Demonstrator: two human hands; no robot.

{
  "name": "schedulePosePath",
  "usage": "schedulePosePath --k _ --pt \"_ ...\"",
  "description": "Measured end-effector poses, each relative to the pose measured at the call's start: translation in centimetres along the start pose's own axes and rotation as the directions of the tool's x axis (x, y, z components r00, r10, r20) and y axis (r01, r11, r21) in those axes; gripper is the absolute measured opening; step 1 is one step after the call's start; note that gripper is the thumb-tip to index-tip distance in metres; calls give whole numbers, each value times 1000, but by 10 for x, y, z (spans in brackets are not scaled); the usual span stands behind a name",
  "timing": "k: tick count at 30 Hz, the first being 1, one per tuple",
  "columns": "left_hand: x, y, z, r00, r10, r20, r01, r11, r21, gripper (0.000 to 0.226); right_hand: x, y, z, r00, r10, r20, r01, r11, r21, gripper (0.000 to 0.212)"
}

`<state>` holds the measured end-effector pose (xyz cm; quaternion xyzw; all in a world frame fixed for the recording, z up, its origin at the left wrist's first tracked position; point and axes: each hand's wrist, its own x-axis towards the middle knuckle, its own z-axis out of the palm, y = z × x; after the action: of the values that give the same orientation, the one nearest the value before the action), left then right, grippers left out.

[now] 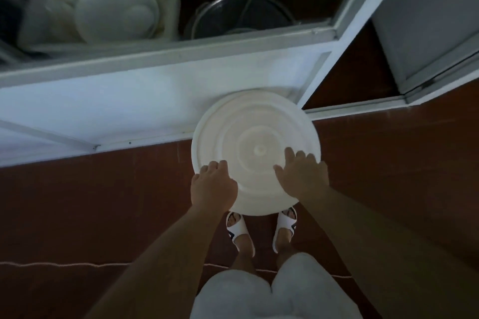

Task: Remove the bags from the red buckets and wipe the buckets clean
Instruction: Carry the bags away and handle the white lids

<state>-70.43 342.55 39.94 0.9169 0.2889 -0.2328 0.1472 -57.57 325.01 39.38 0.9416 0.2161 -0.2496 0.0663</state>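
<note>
Here both arms reach down and forward over the sandals (239,230) and red floor (103,202). The left hand (213,185) curls its fingers over the near-left rim of a round white lid (252,137), gripping it; the right hand (302,173) lies flat on top, fingers spread and straight. The lid sits between and under both hands, its far edge against the white cabinet (129,101). Beyond, an open compartment holds another white lid (116,10) and a metal pot (243,15). No red bucket shows.

No readable text; view perhaps too dim.
</note>
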Motion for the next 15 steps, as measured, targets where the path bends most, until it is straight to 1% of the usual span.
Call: schedulePosePath --k 4,8,11,15 --pt "-13 52 -35 994 110 -15 -109 993 44 50 -34 39 -29 994 108 -20 -105 989 102 57" --pt "-25 116 -62 975 214 -52 -209 974 92 50 -63 91 -52 985 164 -51 -154 975 158 58" --pt "-34 173 -74 954 290 -75 -277 949 150 51 -82 145 -68 972 216 -95 -197 964 180 61" --pt "-54 272 -78 908 402 -119 -366 898 244 48 -109 234 -85 945 293 -146 -253 937 242 62"
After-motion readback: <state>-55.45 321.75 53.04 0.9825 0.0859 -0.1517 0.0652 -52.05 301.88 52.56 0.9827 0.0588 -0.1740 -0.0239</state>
